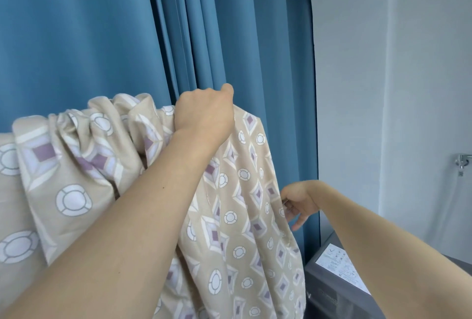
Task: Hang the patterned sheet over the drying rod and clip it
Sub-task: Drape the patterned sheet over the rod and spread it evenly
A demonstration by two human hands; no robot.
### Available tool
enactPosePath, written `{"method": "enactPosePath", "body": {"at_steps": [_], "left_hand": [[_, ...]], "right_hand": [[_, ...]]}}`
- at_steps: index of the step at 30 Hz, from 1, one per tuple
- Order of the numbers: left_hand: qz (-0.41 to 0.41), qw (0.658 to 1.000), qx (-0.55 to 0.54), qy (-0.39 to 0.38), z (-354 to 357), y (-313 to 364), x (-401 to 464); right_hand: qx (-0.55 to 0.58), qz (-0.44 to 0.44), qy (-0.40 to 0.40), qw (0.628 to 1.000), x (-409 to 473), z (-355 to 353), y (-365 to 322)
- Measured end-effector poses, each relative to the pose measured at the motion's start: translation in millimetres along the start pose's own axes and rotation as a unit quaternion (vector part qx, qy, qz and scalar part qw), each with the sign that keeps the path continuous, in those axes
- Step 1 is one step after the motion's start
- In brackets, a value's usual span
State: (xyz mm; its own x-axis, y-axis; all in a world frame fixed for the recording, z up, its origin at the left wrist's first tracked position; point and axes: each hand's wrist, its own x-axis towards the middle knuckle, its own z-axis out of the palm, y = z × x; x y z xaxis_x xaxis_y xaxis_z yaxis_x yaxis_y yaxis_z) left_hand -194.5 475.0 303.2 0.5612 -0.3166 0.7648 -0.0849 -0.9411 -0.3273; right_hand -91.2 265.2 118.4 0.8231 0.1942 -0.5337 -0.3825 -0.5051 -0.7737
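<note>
L hand (205,109) gripping sheet (237,229) top, R hand (298,202) pinching edge

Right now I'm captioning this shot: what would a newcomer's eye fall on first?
The beige patterned sheet draped in bunched folds across the lower left and middle. The left hand grips its top fold, while the right hand pinches its right edge lower down. Behind hangs a blue curtain.

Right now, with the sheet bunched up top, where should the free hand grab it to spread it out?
Best bet: pinch the sheet's free right side edge from the right, where the right hand already touches it. That edge hangs flat and loose, while the left hand pins the gathered top, whose folds look too thick to pinch cleanly.
</note>
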Motion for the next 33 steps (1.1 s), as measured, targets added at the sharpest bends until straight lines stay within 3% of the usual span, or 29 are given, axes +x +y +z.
{"method": "enactPosePath", "body": {"at_steps": [3, 7, 13, 15, 17, 19, 20, 22, 23, 24, 26, 28, 30, 33], "left_hand": [[-0.011, 1.000, -0.009, -0.005, -1, 2, 0], [-0.020, 1.000, -0.015, -0.009, -5, 4, -1], [-0.046, 0.998, -0.036, -0.002, -7, 3, -2], [-0.051, 0.998, -0.039, 0.003, -7, 3, -2], [-0.053, 0.998, -0.039, 0.006, -6, 2, -3], [-0.054, 0.998, -0.038, 0.006, -5, 2, -3], [-0.055, 0.998, -0.036, 0.006, -5, 2, -3], [-0.056, 0.998, -0.034, 0.004, -6, 2, -3], [-0.057, 0.998, -0.037, 0.004, -7, 3, -2], [-0.059, 0.997, -0.040, 0.003, -7, 4, -2], [-0.067, 0.997, -0.045, 0.003, -7, 7, 0], [-0.083, 0.995, -0.054, -0.003, -8, 9, 1], [-0.114, 0.991, -0.074, 0.000, -9, 8, 2], [-0.156, 0.982, -0.110, 0.009, -10, 7, 5]], "right_hand": [[-0.085, 0.059, -0.079, 0.991, -7, -1, -5], [-0.091, 0.048, -0.147, 0.984, -5, -1, 1], [-0.060, 0.000, 0.021, 0.998, -3, 2, 5], [-0.009, -0.031, 0.125, 0.992, -6, -1, 1], [0.141, -0.080, 0.274, 0.948, -1, -14, -3], [0.327, -0.154, 0.368, 0.856, 1, -33, -5], [0.402, -0.187, 0.374, 0.815, 0, -39, -7], [0.501, -0.233, 0.320, 0.770, -4, -39, -8], [0.519, -0.240, 0.276, 0.773, -10, -32, -8], [0.507, -0.221, 0.237, 0.799, -13, -23, -7], [0.371, -0.146, 0.183, 0.899, -12, -9, -4], [0.235, -0.103, 0.099, 0.961, -5, 5, 2], [0.172, -0.127, 0.063, 0.975, -1, 17, 1], [0.235, -0.161, 0.169, 0.944, -8, 19, -17]]}}
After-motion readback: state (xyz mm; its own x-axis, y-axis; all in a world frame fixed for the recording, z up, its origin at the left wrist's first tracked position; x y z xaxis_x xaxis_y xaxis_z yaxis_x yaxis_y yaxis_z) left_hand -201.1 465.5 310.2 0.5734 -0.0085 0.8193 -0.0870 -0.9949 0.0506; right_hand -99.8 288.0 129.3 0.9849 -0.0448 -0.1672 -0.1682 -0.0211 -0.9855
